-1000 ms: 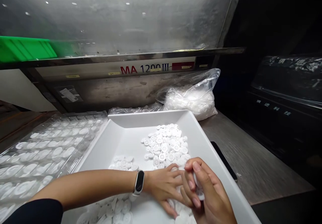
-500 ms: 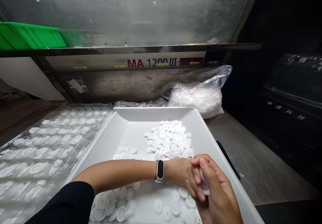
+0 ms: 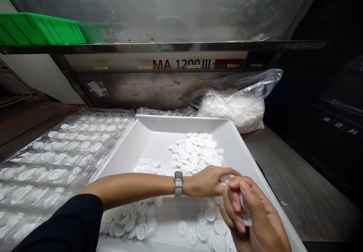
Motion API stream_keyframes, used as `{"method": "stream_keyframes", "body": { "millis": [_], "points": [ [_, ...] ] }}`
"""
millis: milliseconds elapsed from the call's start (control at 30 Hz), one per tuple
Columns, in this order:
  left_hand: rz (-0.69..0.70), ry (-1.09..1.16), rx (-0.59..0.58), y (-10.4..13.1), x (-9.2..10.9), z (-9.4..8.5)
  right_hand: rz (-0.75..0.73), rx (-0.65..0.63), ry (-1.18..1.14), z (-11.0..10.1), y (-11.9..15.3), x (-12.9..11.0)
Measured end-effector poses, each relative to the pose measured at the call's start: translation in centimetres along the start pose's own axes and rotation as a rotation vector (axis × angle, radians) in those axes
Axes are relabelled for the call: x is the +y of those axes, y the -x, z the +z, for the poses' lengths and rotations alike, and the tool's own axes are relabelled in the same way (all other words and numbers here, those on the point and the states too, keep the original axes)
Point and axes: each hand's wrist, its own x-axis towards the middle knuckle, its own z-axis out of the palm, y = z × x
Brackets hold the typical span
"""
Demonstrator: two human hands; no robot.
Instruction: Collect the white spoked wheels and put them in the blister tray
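Note:
My left hand point(image 3: 208, 180), wearing a wristwatch point(image 3: 178, 178), reaches across the tray beside my right hand. A small white plastic gear point(image 3: 225, 178) shows between its curled thumb and fingers. My right hand point(image 3: 256, 216) is closed around several white plastic gears point(image 3: 246, 212), partly hidden by the fingers. Both are over the right side of a pale grey tray point(image 3: 238, 146). Behind them lies a heap of small white gears point(image 3: 195, 152); larger white discs point(image 3: 202, 231) lie below. More discs point(image 3: 130, 221) are piled at the near left, under my left forearm.
Clear blister trays point(image 3: 56, 157) filled with white parts stand on the left. A plastic bag point(image 3: 232, 108) of white parts rests behind the tray. A green bin point(image 3: 42, 29) sits on the metal shelf point(image 3: 170, 48). At right is the grey worktop point(image 3: 297, 184).
The view has shifted a little. My left hand has drawn slightly apart from my right, and a white gear now shows between its fingers. My right hand keeps its grip.

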Motion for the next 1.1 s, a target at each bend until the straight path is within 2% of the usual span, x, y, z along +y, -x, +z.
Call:
{"method": "stream_keyframes", "body": {
  "millis": [133, 267, 333, 433, 633, 733, 900, 1100],
  "points": [
    [-0.178, 0.14, -0.008, -0.2, 0.3, -0.3, -0.078, 0.058, 0.205, -0.7, -0.3, 0.2],
    [-0.26, 0.395, -0.012, 2.2, 0.6, 0.3, -0.316, 0.15, 0.636, -2.0, -0.8, 0.8],
    [-0.266, 0.515, -0.002, 3.7, 0.4, 1.2, -0.428, 0.112, 0.791, -2.4, -1.0, 1.1],
    [-0.27, 0.614, 0.035, 5.1, -0.2, 2.5, -0.488, 0.018, 0.911, -2.9, -1.2, 1.2],
    [-0.246, 0.544, 0.077, 5.0, -0.6, 4.0, -0.64, -0.087, 1.087, -4.9, -1.8, 1.1],
    [-0.277, 0.499, 0.084, 4.8, -0.6, 4.0, -0.657, -0.126, 1.166, -6.4, -2.3, 1.5],
    [-0.322, 0.455, 0.122, 4.4, -1.9, 3.5, -0.584, -0.191, 1.255, -8.3, -2.6, 2.0],
    [-0.387, 0.437, 0.085, 3.8, -3.4, 3.7, -0.542, -0.191, 1.301, -9.9, -2.3, 1.9]
  ]
}}
